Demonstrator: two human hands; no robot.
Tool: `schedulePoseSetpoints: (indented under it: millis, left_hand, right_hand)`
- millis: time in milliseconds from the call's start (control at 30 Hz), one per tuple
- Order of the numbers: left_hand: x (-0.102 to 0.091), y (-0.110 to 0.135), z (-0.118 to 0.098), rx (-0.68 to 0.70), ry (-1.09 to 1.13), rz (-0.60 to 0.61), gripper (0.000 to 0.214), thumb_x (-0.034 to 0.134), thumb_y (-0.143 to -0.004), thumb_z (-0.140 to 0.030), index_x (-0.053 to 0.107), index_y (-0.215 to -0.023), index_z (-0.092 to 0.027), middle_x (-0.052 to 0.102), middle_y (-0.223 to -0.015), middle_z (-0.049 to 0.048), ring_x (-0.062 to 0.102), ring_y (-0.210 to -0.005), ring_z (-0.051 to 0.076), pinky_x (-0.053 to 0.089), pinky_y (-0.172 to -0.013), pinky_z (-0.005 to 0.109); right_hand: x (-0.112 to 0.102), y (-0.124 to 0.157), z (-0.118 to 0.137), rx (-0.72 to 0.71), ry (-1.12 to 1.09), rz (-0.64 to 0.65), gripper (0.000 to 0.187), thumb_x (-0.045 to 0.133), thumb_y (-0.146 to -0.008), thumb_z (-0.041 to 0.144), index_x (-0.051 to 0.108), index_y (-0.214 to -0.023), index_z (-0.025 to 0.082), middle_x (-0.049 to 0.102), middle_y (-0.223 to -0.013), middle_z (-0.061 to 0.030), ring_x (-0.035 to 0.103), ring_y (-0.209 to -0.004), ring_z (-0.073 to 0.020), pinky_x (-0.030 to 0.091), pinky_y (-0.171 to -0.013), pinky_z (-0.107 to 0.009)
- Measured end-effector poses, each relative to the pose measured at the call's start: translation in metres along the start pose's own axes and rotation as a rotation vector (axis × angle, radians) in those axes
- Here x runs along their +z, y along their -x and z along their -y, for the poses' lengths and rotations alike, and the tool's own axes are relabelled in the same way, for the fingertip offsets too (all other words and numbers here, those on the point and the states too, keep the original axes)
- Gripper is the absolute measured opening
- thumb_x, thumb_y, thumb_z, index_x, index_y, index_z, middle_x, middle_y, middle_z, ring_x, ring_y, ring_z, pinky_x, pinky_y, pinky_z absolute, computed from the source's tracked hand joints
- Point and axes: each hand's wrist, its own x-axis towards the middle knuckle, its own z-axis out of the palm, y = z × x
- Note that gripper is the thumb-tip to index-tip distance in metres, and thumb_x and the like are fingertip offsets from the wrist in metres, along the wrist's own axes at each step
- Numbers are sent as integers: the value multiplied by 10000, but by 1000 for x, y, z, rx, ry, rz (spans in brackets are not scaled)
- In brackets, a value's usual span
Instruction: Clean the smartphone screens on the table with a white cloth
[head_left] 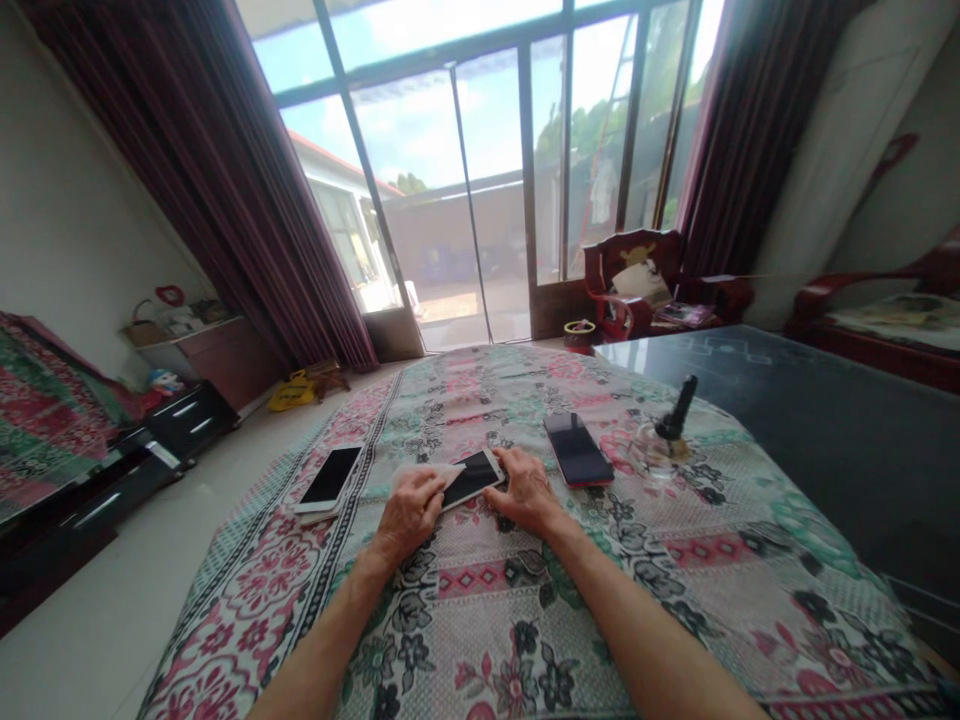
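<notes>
A white-framed smartphone [474, 478] with a dark screen lies on the patterned tablecloth [480, 620] in front of me. My right hand [526, 488] grips its right end, thumb on the near edge and fingers at the far edge. Over the phone's left end, my left hand [412, 508] presses a white tissue [429, 472] with its fingers bent together. To the left lies another white phone [331, 478], screen up. On the right, beyond my right hand, rests a dark phone [577, 450] with a reddish edge.
A clear glass bottle [654, 450] with a black top [681, 405] stands right of the dark phone. A dark glossy table [810, 400] adjoins on the right. Behind are a red wooden chair [634, 275] and glass doors [480, 200]; a black cabinet [191, 415] is at left.
</notes>
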Motion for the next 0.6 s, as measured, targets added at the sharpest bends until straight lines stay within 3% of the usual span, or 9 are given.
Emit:
schedulePoseSetpoints:
  millis: [367,600]
  left_hand:
    - [0,-7,-2,-36,55,9,205,551,-864,-165,744,-929,-196,710,-1044,69,620,-1000,221,512,-945,403]
    - [-14,-10,-9,-72,21,78,210,564,-856,-195,759,-923,-235,665,-1105,85,563,-1091,246,453,-994,432]
  right_hand:
    - [-2,-1,1,-15,6,6,539,670,-738,315,556,-1239,154,604,-1054,-82,544,-1001,-239,362,-938,-369]
    - [-2,0,1,-11,2,5,521,662,-743,307,557,-1232,163,606,-1062,-82,544,-1003,-234,358,-945,-369]
